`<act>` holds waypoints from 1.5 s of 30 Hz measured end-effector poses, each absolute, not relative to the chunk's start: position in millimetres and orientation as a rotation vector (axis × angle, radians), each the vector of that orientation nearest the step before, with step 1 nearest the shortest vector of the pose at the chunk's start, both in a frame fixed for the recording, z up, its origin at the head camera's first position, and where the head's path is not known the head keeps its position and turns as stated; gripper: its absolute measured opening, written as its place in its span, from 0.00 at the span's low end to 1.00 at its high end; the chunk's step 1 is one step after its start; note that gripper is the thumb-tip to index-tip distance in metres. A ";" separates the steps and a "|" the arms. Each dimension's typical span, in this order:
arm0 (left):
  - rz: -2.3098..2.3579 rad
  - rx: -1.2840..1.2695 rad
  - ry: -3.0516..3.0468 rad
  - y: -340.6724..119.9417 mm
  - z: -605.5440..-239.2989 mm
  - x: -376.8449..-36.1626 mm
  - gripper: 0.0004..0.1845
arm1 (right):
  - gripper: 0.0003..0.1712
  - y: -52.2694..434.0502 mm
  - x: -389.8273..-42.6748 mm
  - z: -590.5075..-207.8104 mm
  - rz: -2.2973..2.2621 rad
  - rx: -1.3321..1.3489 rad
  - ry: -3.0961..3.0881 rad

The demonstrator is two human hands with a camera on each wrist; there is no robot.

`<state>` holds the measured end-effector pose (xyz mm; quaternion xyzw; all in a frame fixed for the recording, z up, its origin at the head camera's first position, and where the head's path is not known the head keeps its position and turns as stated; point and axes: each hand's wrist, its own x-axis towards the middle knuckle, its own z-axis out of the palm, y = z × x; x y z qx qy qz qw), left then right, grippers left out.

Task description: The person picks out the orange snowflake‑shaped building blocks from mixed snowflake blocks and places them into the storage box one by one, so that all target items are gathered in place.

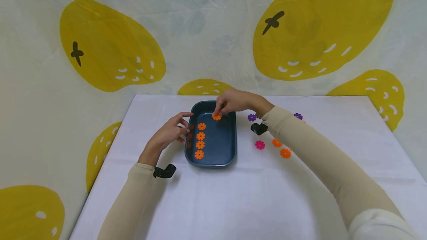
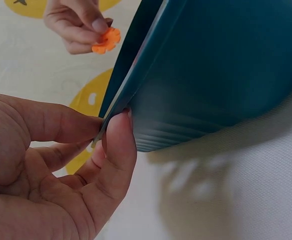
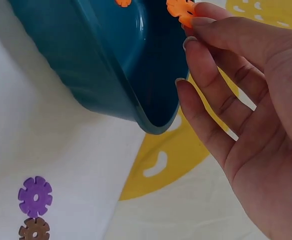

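The orange disc was a small flat plastic piece with a notched, flower-like edge, bright orange. The right hand pinched it between thumb and fingertips over the far end of the blue tray, just inside the far rim; the other fingers of that hand lay loosely extended. The left hand pinched the tray's left rim between thumb and forefinger, as the left wrist view showed. The two hands were apart, one at the tray's left side, one at its far end.

The tray was a dark blue, rounded rectangular pan on the white table. Inside it four orange discs lay in a line running from far to near, and reddish reflections or pieces showed against the left wall; I could not tell which.

On the table right of the tray lay loose discs: two purple ones, one magenta and two orange ones were plain in the head view, with others partly hidden behind the right sleeve. The right wrist view also showed a brown disc just beside a purple one.
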<state>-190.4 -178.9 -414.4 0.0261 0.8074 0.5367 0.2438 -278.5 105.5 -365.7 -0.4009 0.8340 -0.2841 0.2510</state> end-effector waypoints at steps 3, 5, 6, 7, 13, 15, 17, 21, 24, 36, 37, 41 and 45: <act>1.461 0.072 2.210 -179.2 -415.8 -191.4 0.35 | 0.10 101.7 -279.3 -366.7 -0.755 -1.102 2.279; 1.459 0.073 2.210 -179.9 -417.1 -192.2 0.35 | 0.10 99.2 -279.7 -367.2 -0.737 -1.112 2.282; 1.460 0.073 2.210 -180.2 -417.6 -192.5 0.35 | 0.10 97.9 -280.4 -367.9 -0.728 -1.115 2.281; 1.461 0.074 2.210 -180.4 -417.8 -192.5 0.36 | 0.10 96.6 -280.8 -368.3 -0.718 -1.116 2.278; 1.454 0.070 2.210 -179.7 -416.0 -192.0 0.36 | 0.13 87.7 -283.9 -370.2 -0.653 -1.083 2.243; 1.456 0.071 2.210 -179.4 -415.4 -191.8 0.36 | 0.15 84.6 -285.2 -370.9 -0.639 -1.077 2.226; 1.460 0.075 2.210 -179.2 -414.8 -191.4 0.36 | 0.15 81.6 -286.4 -371.5 -0.627 -1.074 2.213; 1.465 0.088 2.209 -179.5 -415.0 -191.0 0.36 | 0.17 76.8 -288.8 -374.2 -0.576 -1.098 2.198; 1.467 0.094 2.208 -178.9 -415.1 -191.1 0.36 | 0.19 73.7 -290.6 -376.9 -0.530 -1.120 2.186; 1.465 0.083 2.210 -179.2 -415.6 -190.2 0.35 | 0.24 63.4 -295.1 -387.4 -0.442 -1.060 2.156; 1.464 0.083 2.210 -179.4 -416.0 -190.5 0.35 | 0.25 62.6 -295.2 -388.5 -0.437 -1.055 2.154; 1.461 0.073 2.210 -179.5 -416.5 -191.0 0.36 | 0.28 59.9 -295.0 -391.6 -0.425 -1.018 2.164; 1.466 0.071 2.202 -179.0 -416.1 -191.2 0.36 | 0.30 57.7 -294.8 -394.6 -0.421 -0.990 2.172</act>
